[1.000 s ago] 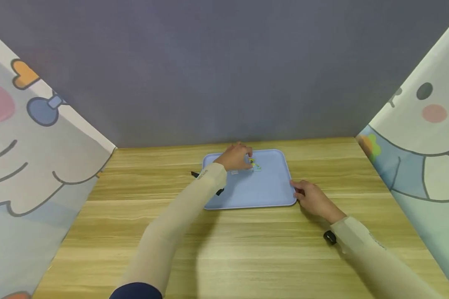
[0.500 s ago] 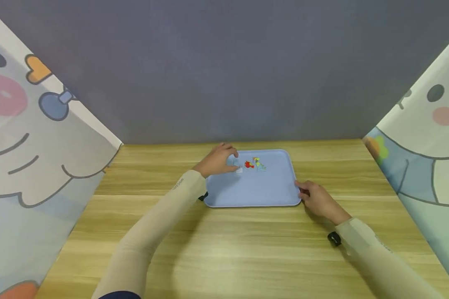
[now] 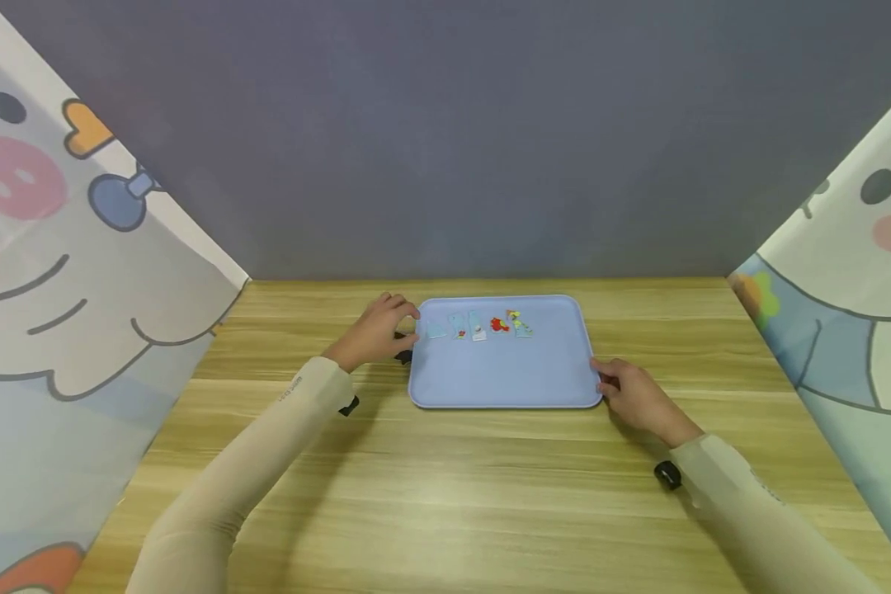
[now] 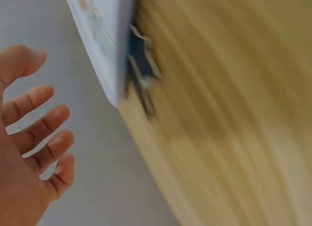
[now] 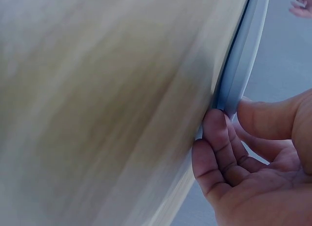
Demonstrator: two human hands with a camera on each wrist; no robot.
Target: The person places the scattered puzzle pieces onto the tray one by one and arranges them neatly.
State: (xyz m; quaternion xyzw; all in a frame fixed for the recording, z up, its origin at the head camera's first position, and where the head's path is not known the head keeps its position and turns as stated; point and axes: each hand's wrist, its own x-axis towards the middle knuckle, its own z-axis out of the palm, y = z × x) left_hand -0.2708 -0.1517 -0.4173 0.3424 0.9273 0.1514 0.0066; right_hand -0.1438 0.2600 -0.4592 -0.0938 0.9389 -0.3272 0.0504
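Note:
My left hand (image 3: 377, 332) is at the left edge of a light-blue tray (image 3: 505, 379), its fingers loosely spread and holding nothing. Close by, dark flat pieces with pale edges (image 4: 141, 60) lie on the table against the tray's side, partly hidden by the hand in the head view. At the tray's right edge, my right hand (image 3: 638, 402) pinches the rim, thumb above and fingertips below. Along the tray's far half lies a row of several small flat pieces: a pale-blue triangle (image 3: 436, 330), pale-blue strips (image 3: 477, 327), a red piece (image 3: 499, 326) and a yellow-and-blue one (image 3: 521, 327).
The tray sits on a wood-grain table (image 3: 475, 495) near its back edge. A grey panel (image 3: 475, 140) rises behind it. Cartoon-printed sheets stand at the left (image 3: 104, 330) and right (image 3: 846, 322). Small black devices (image 3: 667, 474) sit at both wrists.
The left hand has moved left from over the tray to its left edge, uncovering the row of pieces. The right hand keeps its grip on the rim.

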